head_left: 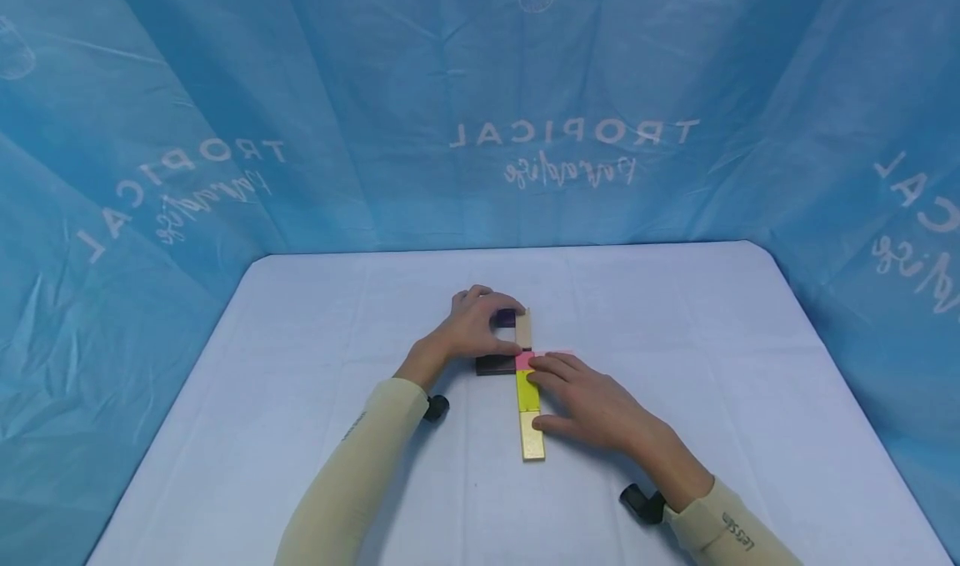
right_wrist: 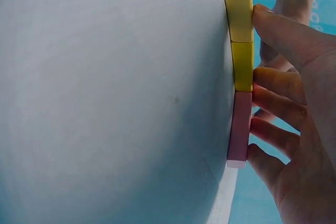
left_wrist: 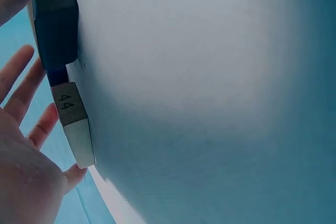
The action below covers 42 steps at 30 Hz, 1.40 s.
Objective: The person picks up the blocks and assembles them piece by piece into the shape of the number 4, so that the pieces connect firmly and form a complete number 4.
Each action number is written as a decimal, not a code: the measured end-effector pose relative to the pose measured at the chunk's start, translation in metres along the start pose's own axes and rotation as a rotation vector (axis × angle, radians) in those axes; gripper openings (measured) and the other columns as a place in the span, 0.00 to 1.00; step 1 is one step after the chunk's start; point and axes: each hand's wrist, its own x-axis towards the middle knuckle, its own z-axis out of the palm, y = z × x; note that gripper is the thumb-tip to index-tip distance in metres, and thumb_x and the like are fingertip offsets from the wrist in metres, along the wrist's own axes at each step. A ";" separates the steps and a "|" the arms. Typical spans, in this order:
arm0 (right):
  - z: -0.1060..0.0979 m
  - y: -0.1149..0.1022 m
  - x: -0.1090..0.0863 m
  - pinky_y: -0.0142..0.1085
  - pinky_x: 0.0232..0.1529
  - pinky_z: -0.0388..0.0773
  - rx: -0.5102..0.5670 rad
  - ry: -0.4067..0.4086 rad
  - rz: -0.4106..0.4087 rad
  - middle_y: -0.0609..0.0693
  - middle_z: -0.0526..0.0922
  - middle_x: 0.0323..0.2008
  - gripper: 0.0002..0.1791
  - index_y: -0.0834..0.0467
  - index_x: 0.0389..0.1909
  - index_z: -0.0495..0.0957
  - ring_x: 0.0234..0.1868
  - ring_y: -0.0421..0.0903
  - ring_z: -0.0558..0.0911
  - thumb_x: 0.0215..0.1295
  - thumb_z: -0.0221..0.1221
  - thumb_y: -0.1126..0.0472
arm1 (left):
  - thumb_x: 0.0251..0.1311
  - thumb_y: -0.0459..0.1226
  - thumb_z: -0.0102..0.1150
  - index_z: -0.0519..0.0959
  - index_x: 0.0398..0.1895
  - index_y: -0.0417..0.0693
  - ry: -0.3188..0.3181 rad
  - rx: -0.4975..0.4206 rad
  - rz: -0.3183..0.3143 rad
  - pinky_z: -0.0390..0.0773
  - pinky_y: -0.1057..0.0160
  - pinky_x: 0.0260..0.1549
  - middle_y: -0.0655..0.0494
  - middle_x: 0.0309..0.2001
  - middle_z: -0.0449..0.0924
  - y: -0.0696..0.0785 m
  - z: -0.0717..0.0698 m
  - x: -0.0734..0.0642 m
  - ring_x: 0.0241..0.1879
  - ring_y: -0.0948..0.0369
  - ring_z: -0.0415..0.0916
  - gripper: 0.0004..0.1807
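My left hand (head_left: 468, 324) arches over several small blocks and pinches a pale wooden block (head_left: 523, 330) between thumb and index finger, at its two ends. Left of it lie a dark purple block (head_left: 505, 318) and a black block (head_left: 497, 366). A block marked 44 (left_wrist: 72, 114) is by the little finger in the left wrist view. Below the wooden block, in line toward me, come a pink block (head_left: 523, 361), a yellow block (head_left: 528, 391) and a pale gold block (head_left: 532, 437). My right hand (head_left: 592, 399) rests its extended fingertips along the right side of this row.
A white cloth covers the table (head_left: 315, 333). Blue printed curtains (head_left: 405, 66) hang behind it and down both sides. Each wrist wears a small black camera (head_left: 437, 408).
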 end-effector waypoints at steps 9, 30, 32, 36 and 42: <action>0.000 0.000 0.000 0.44 0.61 0.67 0.004 0.000 0.004 0.40 0.62 0.69 0.39 0.43 0.67 0.69 0.70 0.43 0.57 0.56 0.58 0.31 | 0.47 0.61 0.66 0.79 0.52 0.70 0.003 0.014 0.019 0.48 0.42 0.62 0.72 0.57 0.74 0.000 -0.002 0.001 0.61 0.59 0.57 0.27; 0.000 0.001 0.000 0.45 0.62 0.66 0.008 0.013 -0.003 0.41 0.62 0.69 0.39 0.44 0.66 0.69 0.70 0.42 0.56 0.56 0.58 0.31 | 0.51 0.60 0.63 0.82 0.47 0.69 0.014 -0.012 0.004 0.48 0.44 0.62 0.73 0.56 0.74 -0.002 -0.004 -0.001 0.60 0.61 0.57 0.21; 0.001 0.001 0.000 0.45 0.62 0.65 0.008 0.010 -0.003 0.40 0.62 0.69 0.39 0.44 0.67 0.69 0.70 0.42 0.56 0.56 0.58 0.31 | 0.52 0.59 0.62 0.82 0.47 0.68 0.016 -0.015 0.006 0.49 0.45 0.62 0.73 0.56 0.74 -0.002 -0.004 -0.001 0.60 0.61 0.58 0.20; 0.002 0.002 0.000 0.45 0.62 0.65 0.009 0.008 -0.008 0.41 0.61 0.70 0.39 0.44 0.67 0.69 0.70 0.42 0.56 0.57 0.58 0.31 | 0.55 0.58 0.60 0.82 0.47 0.68 0.018 -0.019 0.005 0.50 0.45 0.62 0.72 0.55 0.75 -0.002 -0.004 -0.001 0.60 0.61 0.58 0.18; 0.002 0.001 -0.001 0.45 0.62 0.65 0.010 0.020 -0.015 0.41 0.62 0.69 0.38 0.45 0.66 0.69 0.70 0.43 0.56 0.57 0.59 0.32 | 0.56 0.57 0.59 0.82 0.48 0.67 0.021 -0.017 0.010 0.51 0.45 0.62 0.72 0.56 0.75 -0.002 -0.005 -0.003 0.61 0.60 0.58 0.18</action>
